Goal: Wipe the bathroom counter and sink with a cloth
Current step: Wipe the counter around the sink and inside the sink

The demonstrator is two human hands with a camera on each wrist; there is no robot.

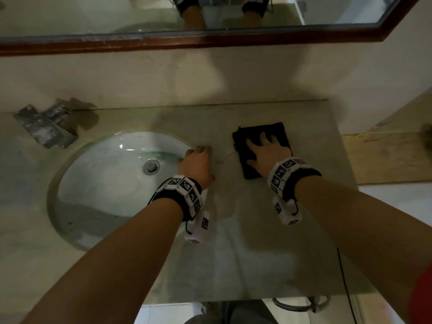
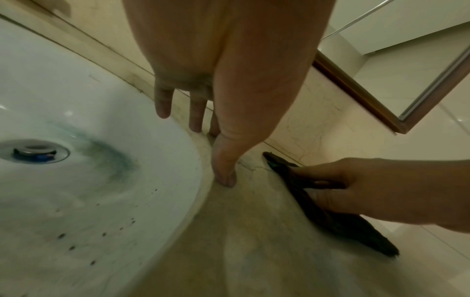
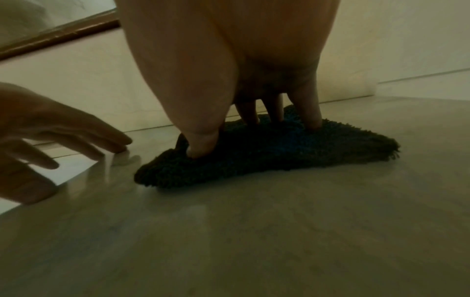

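On the marble surface [image 1: 268,230], right of the one oval sink [image 1: 105,183], one dark cloth [image 1: 275,134] lies flat under the right hand [image 1: 266,155], fingers spread, pressing rather than clutching. The left hand [image 1: 198,162] (holding nothing) rests extended fingertips [image 2: 225,178] at the sink's rim.

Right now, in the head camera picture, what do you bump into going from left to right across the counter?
Faucet → sink with its drain → left hand resting at the sink's edge → dark cloth pressed flat under the right hand → wooden ledge.
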